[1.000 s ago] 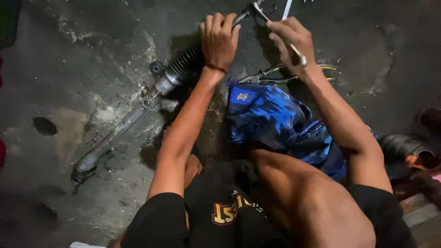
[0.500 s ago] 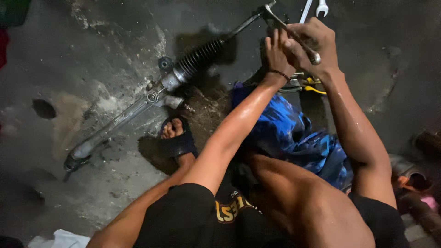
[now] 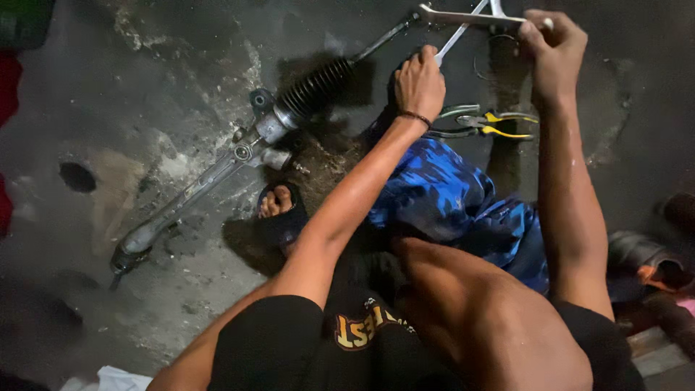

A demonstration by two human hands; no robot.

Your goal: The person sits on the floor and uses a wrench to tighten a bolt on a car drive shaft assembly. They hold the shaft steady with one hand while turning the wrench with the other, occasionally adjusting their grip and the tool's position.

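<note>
The person squats over a stained concrete floor (image 3: 108,108), viewed from above. A steering rack (image 3: 239,156) lies diagonally on the floor, its lower end at the left near (image 3: 130,250) and its thin tie rod (image 3: 384,38) running up to the top centre. The black ribbed rubber boot (image 3: 315,88) sits around the rack's upper portion, beside the metal housing with its mounting lug.

The left hand (image 3: 418,85) is just beside the tie rod end, fingers clenched around the lower end of a slim silver wrench (image 3: 457,35) that slants up to the right. A dark band circles that wrist.

The right hand (image 3: 554,51) is at the top right, fingers closed on the handle of a second wrench (image 3: 470,17), which lies nearly level and reaches left to the tie rod's tip. The two wrenches cross near the top edge; whether they touch cannot be told.

Between the forearms, a pair of pliers with yellow-and-black grips (image 3: 492,123) rests on the floor, just above a crumpled blue patterned cloth (image 3: 449,195). A foot in a dark sandal (image 3: 279,206) is planted just below the rack's housing. Dark footwear with an orange part (image 3: 648,264) lies at the right edge
</note>
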